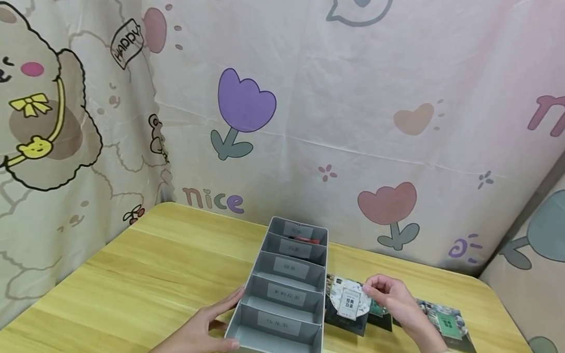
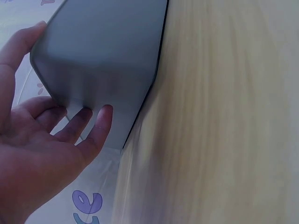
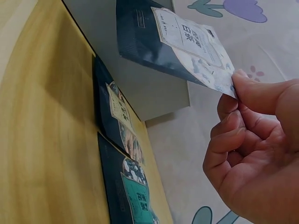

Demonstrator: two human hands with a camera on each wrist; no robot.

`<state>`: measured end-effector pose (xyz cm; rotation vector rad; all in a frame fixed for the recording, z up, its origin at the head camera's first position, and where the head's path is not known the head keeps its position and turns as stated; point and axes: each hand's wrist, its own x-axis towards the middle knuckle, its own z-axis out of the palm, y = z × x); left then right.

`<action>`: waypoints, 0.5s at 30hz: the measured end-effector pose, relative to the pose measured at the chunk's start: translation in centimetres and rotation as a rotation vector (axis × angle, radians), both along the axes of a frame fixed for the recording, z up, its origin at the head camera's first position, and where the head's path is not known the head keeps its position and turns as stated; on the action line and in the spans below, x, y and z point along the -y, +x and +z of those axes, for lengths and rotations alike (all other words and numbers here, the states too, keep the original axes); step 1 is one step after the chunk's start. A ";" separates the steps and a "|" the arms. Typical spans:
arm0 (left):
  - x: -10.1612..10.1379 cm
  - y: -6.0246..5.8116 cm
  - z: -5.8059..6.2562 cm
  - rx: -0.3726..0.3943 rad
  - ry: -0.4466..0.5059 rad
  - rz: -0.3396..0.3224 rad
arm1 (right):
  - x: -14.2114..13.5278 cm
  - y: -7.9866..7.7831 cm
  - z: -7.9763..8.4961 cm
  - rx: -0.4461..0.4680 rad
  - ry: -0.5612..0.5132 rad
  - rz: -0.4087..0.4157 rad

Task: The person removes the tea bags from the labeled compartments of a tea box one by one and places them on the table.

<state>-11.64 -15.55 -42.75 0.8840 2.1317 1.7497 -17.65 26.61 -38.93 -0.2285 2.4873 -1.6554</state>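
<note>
A long grey divided storage box (image 1: 282,306) with paper labels on its dividers stands on the table. My left hand (image 1: 207,327) holds its near left corner, thumb at the rim and fingers curled against the side wall; the left wrist view shows the fingertips on the grey wall (image 2: 103,42). Right of the box, my right hand (image 1: 392,300) pinches a tea sachet (image 3: 187,44) by one corner between thumb and fingers. This sachet is dark at one end, with a white label and pale print. It is tilted, raised over other sachets lying on the table.
A sachet with a cream label (image 3: 120,112) and one with a green label (image 3: 138,198) lie beside the box. Another green-labelled sachet (image 1: 450,325) lies farther right. Something red (image 1: 308,240) shows in a far compartment. A printed curtain (image 1: 303,120) hangs behind the wooden table (image 1: 167,261).
</note>
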 end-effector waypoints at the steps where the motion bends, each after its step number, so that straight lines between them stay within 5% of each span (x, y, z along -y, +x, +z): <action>1: 0.0 0.0 0.0 0.001 0.000 0.001 | 0.0 0.0 0.0 0.000 0.009 0.011; 15: -0.1 0.2 0.3 -0.011 -0.016 0.021 | 1.0 0.7 -1.3 0.039 0.033 0.087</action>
